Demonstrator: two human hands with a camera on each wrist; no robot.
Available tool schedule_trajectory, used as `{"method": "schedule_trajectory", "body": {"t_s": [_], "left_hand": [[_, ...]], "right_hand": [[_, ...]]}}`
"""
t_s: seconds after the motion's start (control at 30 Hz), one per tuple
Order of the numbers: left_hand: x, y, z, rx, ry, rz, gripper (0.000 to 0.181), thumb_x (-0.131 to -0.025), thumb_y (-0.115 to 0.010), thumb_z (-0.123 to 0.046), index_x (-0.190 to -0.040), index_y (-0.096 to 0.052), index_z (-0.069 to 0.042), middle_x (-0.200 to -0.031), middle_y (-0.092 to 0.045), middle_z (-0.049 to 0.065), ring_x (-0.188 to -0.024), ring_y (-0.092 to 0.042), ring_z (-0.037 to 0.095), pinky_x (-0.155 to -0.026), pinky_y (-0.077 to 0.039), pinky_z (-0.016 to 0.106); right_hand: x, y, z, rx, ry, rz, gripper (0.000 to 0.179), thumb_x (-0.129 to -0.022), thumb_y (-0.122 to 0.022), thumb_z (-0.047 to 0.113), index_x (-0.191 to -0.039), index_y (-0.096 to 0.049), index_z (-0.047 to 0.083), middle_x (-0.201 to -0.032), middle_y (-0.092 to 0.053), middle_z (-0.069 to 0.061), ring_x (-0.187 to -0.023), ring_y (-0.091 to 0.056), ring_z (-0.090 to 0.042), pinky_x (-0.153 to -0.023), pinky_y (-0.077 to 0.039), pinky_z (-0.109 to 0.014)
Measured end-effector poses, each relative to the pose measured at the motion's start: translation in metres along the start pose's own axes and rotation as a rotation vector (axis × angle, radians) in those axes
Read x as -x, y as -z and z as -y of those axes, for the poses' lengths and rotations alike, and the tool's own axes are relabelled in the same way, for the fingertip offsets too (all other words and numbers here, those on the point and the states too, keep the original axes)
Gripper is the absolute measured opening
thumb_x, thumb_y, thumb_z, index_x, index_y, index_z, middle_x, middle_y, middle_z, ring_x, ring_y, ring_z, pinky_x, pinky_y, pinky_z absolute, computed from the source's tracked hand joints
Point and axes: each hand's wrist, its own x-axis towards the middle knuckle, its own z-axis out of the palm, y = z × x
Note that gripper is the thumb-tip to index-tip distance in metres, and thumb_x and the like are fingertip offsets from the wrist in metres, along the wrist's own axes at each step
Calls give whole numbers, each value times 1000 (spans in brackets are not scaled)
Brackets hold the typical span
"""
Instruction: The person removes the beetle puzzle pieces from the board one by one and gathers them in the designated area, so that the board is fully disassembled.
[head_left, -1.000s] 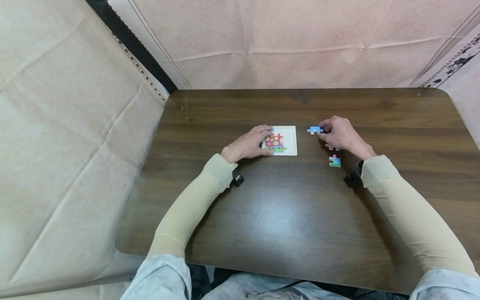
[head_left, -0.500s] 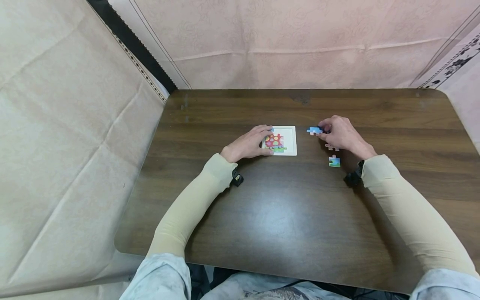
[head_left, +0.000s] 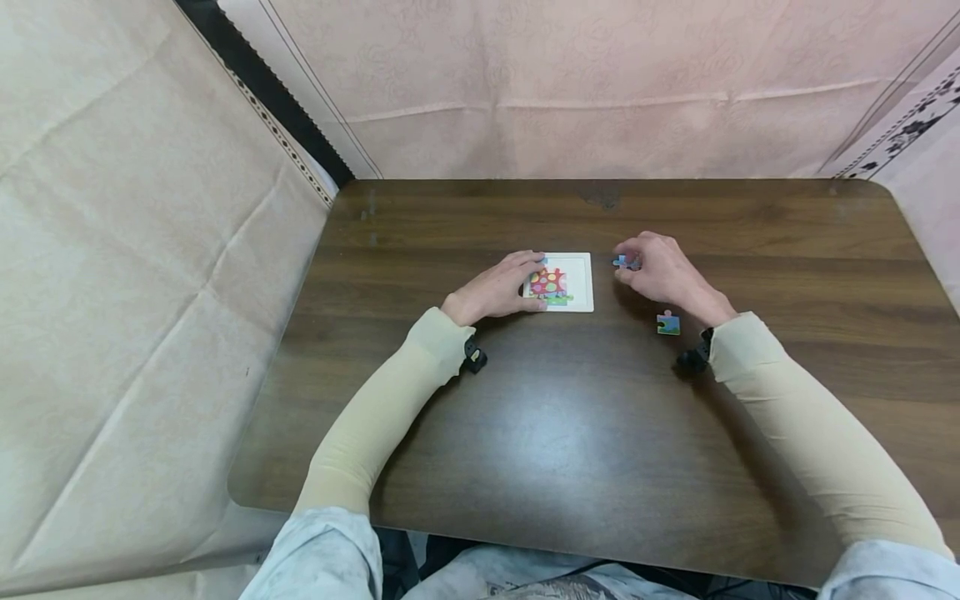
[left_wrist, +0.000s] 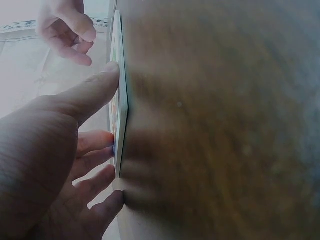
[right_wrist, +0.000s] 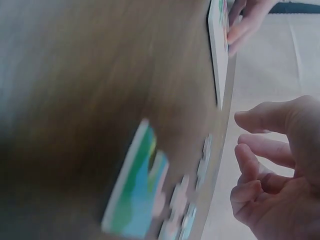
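Note:
My left hand (head_left: 498, 287) rests across the left part of a square white puzzle tray (head_left: 581, 283). Its thumb lies on the near border and its spread fingers on the left and far side. Inside the tray, a red, polka-dotted picture (head_left: 549, 282) with a green strip shows. My right hand (head_left: 660, 271) hovers to the right of the tray, fingers loosely curled, nothing between thumb and fingertips in the right wrist view. Beneath it lies a blue puzzle piece (head_left: 621, 262), partly covered. A blue-and-green piece (right_wrist: 135, 187) lies flat, nearer the body.
The right wrist view shows more loose pieces on the brown wooden table (head_left: 480, 425), among them a pinkish one (right_wrist: 176, 200) and a thin edge-on one (right_wrist: 203, 162). Pale cloth (head_left: 615, 92) hangs behind the table, with more cloth (head_left: 135, 317) at the left.
My right hand has shifted left, away from the spot beside the blue piece to over it. It now hides the pinkish piece in the head view. My left hand and the tray stay put.

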Motion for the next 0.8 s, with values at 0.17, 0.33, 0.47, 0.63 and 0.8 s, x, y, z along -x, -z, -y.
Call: {"method": "schedule_trajectory", "body": {"t_s": [0.17, 0.33, 0.47, 0.63, 0.8], "left_hand": [[0, 0, 0, -3, 0, 1, 79, -105, -73, -46, -168, -42, -8, -183, -27, 6, -171, -20, 25, -139, -26, 42], [0, 0, -1, -6, 9, 3, 79, -105, -72, -46, -168, -41, -9, -183, -26, 6, -171, -20, 25, -139, -26, 42], [0, 1, -1, -4, 8, 3, 78, -106, -71, -46, -168, -42, -9, -183, -26, 6, -172, -20, 25, -140, -25, 43], [0, 1, -1, 5, 6, 0, 77, -105, -72, -46, -167, -43, -9, -183, -26, 6, -172, -20, 25, -139, -25, 42], [-1, 1, 0, 4, 10, 1, 78, -105, -72, -47, -167, -43, -10, -183, -27, 5, -172, -19, 24, -140, -25, 41]], "right_hand": [[-5, -10, 12, -4, 22, 15, 36, -101, -74, 9, -133, -72, -7, -118, -70, -27, -106, -66, -39, -91, -56, -53], [-12, -21, 23, -8, 41, 39, 37, -100, -76, 10, -132, -73, -7, -120, -71, -27, -104, -66, -39, -93, -58, -54], [-18, -29, 31, -13, 71, 61, 35, -100, -76, 10, -131, -74, -7, -118, -72, -28, -98, -64, -38, -88, -57, -50], [-23, -36, 37, -10, 94, 90, 35, -101, -76, 11, -131, -74, -7, -118, -72, -28, -98, -66, -37, -87, -57, -49], [-26, -41, 40, -11, 88, 118, 38, -101, -79, 15, -132, -74, -6, -121, -73, -28, -106, -67, -39, -95, -59, -54]]}}
